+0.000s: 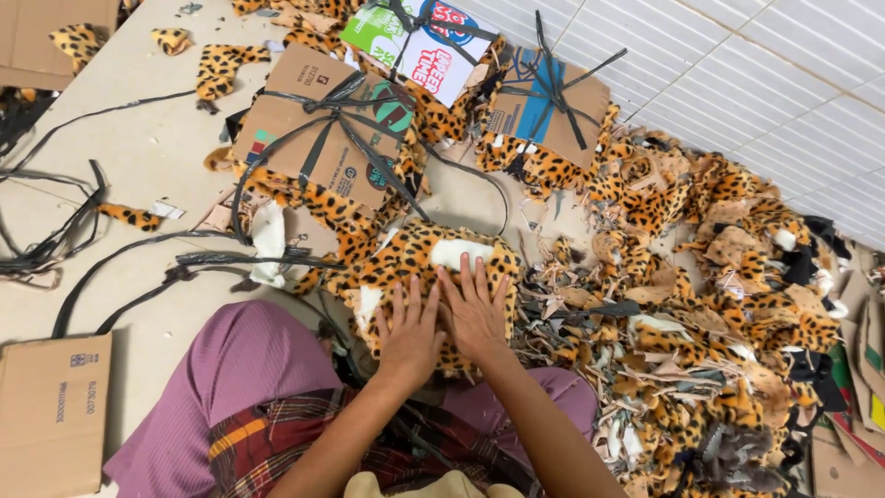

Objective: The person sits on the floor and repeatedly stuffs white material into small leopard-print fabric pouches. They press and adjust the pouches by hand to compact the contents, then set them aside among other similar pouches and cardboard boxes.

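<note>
left fingers (412, 297) spread flat, not gripping, pressed palm-down on the fur stack (406, 267). right fingers (477, 277) same: splayed wide, flat on top, holding nothing. left hand (410, 334) and right hand (475, 318) side by side, thumbs almost touching, both on the near half of the stack. right hand sits a bit further forward, fingertips near the white patch (461, 251).

stack lies straight ahead of the fingers and under them, just past the person's knees, on the floor (138, 157). long axis runs roughly left-right across the view, tilted slightly; fingers point across it, away from the body. both hands equally on it, right a touch nearer the far edge.

outward: purple trouser leg (244, 369) and plaid cloth (277, 433) at bottom. black straps (184, 263) trail left of the stack on the floor, some looped. beyond the stack, cardboard-topped bundles (318, 124) of the same leopard fur, tied crosswise with black strap; another bundle (548, 101) with a blue-marked card further right, one with a white and green card (424, 37) behind. right of the hands, a big loose heap of fur scraps (701, 314), touching the stack's right side. flat cardboard sheet (51, 415) lower left, well apart. white tiled area (765, 65) top right.
</note>
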